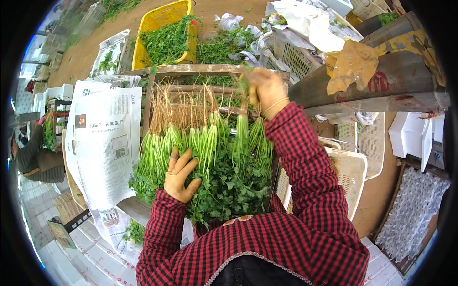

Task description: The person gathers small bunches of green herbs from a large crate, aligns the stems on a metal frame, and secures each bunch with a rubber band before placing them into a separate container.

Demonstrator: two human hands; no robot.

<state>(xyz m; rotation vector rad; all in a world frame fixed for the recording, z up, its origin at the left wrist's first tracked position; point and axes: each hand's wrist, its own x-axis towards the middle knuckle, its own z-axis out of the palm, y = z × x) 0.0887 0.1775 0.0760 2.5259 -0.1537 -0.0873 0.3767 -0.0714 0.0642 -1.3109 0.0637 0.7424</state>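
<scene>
Rooted coriander (205, 148) lies in a row on a wooden slatted frame (200, 70), brown roots pointing away and leafy tops toward me. My left hand (181, 176), in a tan glove, rests on the stems at the left with its fingers spread. At the far right corner of the frame, my right hand (268, 90) is curled, with a band round its wrist. A slim bunch of coriander (242, 126), smeared by motion, hangs from its fingers over the row. The exact grip is blurred.
Newspaper sheets (102, 138) lie left of the frame. Beyond stands a yellow crate (143, 35) of loose greens. A metal beam (372, 78) with torn cardboard juts in from the right, above pale plastic crates (350, 176). Another person (40, 152) is at far left.
</scene>
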